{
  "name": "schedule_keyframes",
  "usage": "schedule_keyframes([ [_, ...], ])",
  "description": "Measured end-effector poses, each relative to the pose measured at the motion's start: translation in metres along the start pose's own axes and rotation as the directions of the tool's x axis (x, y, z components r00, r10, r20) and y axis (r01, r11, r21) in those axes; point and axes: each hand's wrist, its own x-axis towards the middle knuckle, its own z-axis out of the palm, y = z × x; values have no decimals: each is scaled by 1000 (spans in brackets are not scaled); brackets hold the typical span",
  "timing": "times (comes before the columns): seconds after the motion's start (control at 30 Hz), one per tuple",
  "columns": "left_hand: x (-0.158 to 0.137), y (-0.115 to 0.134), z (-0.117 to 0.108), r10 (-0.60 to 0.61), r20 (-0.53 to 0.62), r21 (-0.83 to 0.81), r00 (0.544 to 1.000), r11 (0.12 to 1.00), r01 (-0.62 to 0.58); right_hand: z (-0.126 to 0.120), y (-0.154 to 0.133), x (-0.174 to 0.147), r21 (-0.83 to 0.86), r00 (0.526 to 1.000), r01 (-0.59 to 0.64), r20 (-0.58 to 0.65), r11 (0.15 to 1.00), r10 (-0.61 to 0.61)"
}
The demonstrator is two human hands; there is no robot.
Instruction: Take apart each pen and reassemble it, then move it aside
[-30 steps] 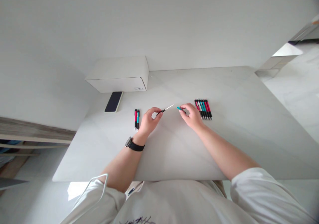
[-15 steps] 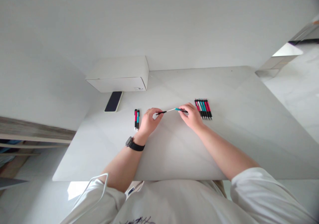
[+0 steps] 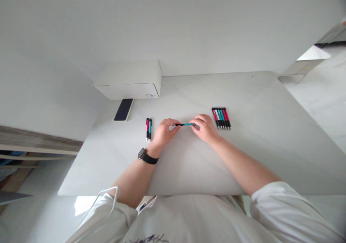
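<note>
Between fingertips and thumb, my left hand (image 3: 164,132) pinches the black front section (image 3: 181,124) of a pen, its tip pointing left. My right hand (image 3: 207,128) is closed on the teal pen barrel (image 3: 188,124), with its rear end partly hidden by the fingers. The two parts lie in one line, end to end or nearly so; whether they are fully joined I cannot tell. Left of my left hand lie a red pen (image 3: 147,129) and a teal pen (image 3: 150,130), side by side. Just past my right hand is a row of several red, white and teal pens (image 3: 221,118).
A white box (image 3: 127,91) stands against the wall at the back left of the white table (image 3: 178,167). In front of the box lies a dark-screened phone (image 3: 123,109). On my left wrist is a black watch (image 3: 147,157). A white cable (image 3: 115,201) loops by my left sleeve.
My hands have drawn closer together. The thin white refill that showed between the black section and the teal barrel is now covered, and the pen parts have come level.
</note>
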Motion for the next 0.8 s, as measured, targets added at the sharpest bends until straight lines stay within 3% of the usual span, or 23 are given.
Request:
schedule_keyframes([
  [0.8, 1, 1, 0, -36, 76, -14, 996, 999, 37, 0, -1, -1, 51, 997, 61, 49, 997, -63],
])
